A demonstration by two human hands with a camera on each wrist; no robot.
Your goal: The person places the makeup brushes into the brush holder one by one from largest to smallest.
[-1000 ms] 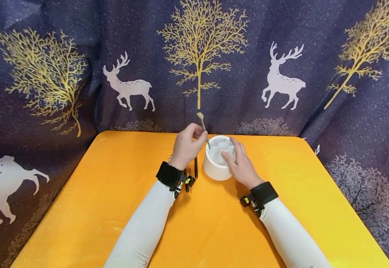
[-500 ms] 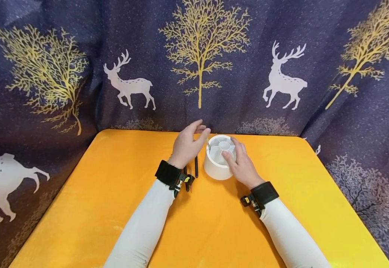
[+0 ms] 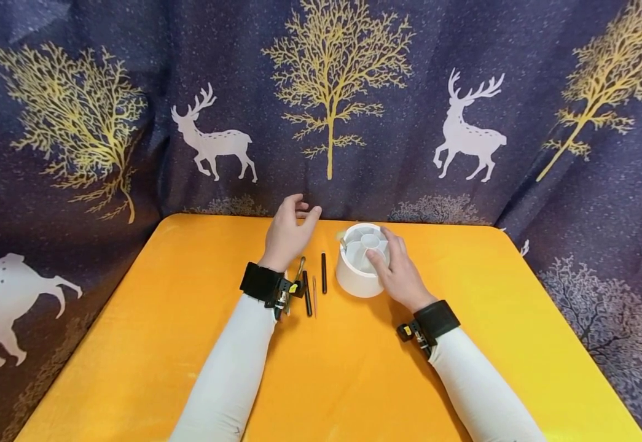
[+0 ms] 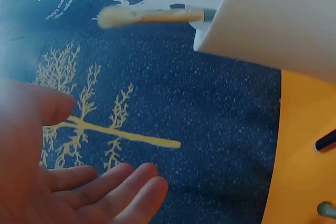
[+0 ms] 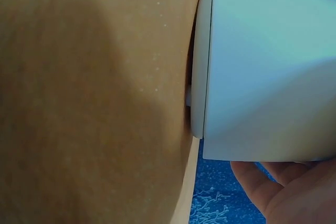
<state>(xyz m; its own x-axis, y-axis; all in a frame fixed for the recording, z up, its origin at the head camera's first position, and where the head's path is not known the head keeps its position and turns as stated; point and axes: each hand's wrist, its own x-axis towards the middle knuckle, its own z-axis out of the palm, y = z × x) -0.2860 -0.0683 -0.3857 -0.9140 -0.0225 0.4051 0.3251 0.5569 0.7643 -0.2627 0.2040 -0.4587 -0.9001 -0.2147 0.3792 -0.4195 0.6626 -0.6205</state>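
Observation:
A round white desk organizer (image 3: 358,283) with inner compartments stands on the table; its side fills much of the right wrist view. My right hand (image 3: 403,273) grips its right rim, thumb over the inner side and fingers outside. One brush (image 4: 152,17) with a pale bristle head leans in a compartment at the organizer's left, bristles up. Left of the organizer and apart from it, my left hand (image 3: 289,233) hangs in the air with fingers loosely spread, holding nothing. In the left wrist view its palm faces the brush across a gap.
Between the left wrist and the organizer lie two black pens (image 3: 324,273), a thin reddish stick (image 3: 314,296) and a slim tool with a rounded greenish tip (image 3: 301,267), partly under the wrist camera. A dark patterned curtain (image 3: 354,196) hangs behind the orange table (image 3: 188,344).
My left hand has let go of the brush, which now leans in the organizer, and has moved left, uncovering the pens. My right hand has stayed on the organizer.

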